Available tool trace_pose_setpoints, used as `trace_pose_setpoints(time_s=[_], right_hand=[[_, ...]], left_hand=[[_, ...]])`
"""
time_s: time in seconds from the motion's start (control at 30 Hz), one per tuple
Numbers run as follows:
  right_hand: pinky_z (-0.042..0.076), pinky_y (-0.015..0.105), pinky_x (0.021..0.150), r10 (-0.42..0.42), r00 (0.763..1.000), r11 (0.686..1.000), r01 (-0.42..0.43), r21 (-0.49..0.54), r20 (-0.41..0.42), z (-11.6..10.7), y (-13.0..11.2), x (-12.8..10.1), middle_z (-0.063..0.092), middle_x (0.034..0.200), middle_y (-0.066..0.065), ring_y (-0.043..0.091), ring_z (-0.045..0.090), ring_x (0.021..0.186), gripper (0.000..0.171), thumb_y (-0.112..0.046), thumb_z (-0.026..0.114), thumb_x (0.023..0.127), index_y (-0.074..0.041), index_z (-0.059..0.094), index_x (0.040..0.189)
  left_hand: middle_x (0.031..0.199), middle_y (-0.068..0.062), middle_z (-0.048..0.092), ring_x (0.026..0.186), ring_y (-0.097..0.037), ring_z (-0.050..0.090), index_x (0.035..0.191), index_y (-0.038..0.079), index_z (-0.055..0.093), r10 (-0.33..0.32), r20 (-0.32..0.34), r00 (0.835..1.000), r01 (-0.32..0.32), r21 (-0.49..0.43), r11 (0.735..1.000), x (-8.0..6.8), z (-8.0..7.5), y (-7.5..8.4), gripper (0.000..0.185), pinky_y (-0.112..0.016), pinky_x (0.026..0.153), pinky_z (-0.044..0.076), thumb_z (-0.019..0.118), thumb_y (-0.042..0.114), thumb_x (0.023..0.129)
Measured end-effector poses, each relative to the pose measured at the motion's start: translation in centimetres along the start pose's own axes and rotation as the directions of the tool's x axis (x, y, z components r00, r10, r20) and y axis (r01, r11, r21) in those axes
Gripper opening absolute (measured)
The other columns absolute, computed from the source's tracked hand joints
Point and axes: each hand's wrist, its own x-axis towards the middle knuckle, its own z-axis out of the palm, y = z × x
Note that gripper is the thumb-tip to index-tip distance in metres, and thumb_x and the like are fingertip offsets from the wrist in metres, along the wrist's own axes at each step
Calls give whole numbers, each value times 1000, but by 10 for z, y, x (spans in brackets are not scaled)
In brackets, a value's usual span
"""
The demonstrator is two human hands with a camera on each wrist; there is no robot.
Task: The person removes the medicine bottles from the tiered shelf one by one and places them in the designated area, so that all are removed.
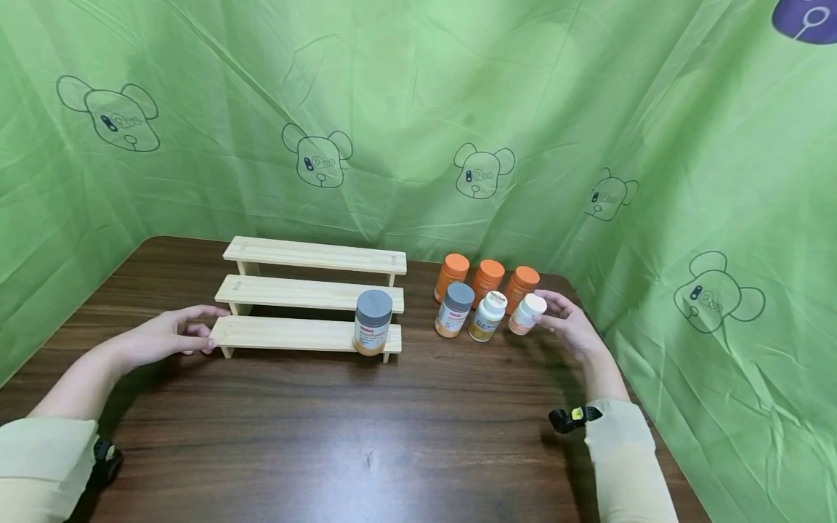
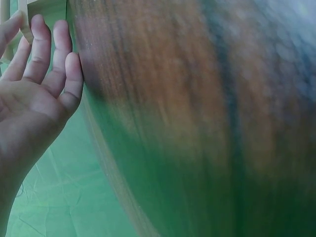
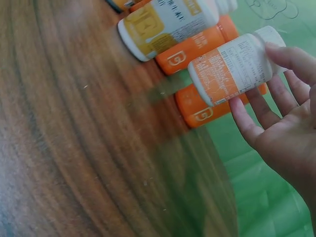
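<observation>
My right hand (image 1: 564,319) holds a small white-lidded bottle with an orange label (image 1: 526,314), tilted just above the table. In the right wrist view the thumb lies on the bottle (image 3: 232,66) and the fingers (image 3: 256,111) curl under it. My left hand (image 1: 193,332) rests with straight fingers against the left end of the lowest step of a three-step wooden rack (image 1: 307,294). The left wrist view shows that hand (image 2: 42,74) flat, fingers together. A grey-lidded jar (image 1: 373,322) stands at the right end of the lowest step.
Three orange bottles (image 1: 487,280) stand in a row at the back right of the dark wooden table (image 1: 366,436). In front of them stand a grey-lidded bottle (image 1: 454,309) and a white-lidded yellow bottle (image 1: 487,316). Green cloth (image 1: 418,109) walls the table.
</observation>
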Motion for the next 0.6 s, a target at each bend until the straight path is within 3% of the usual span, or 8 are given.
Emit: trace_pose_setpoints(time_s=[0.27,0.6], right_hand=[[47,28,84,58,998,998,-58,-23,-19,-2,13,4,62,115,-9,7,59,101,57,6,59,88,1,36,140],[47,27,84,95,995,995,-94,23,-32,-2,23,6,61,114,-7,8,57,104,55,6,60,86,-1,40,137]], left_hand=[[90,-9,66,73,-11,57,138,2,35,-11,-2,1000,11,9,1000,0,0,1,56,-27,66,43,62,17,91],[88,-8,65,72,-11,57,137,5,38,-2,-13,1000,2,2,1000,0,1,1,52,-27,65,42,62,14,91]])
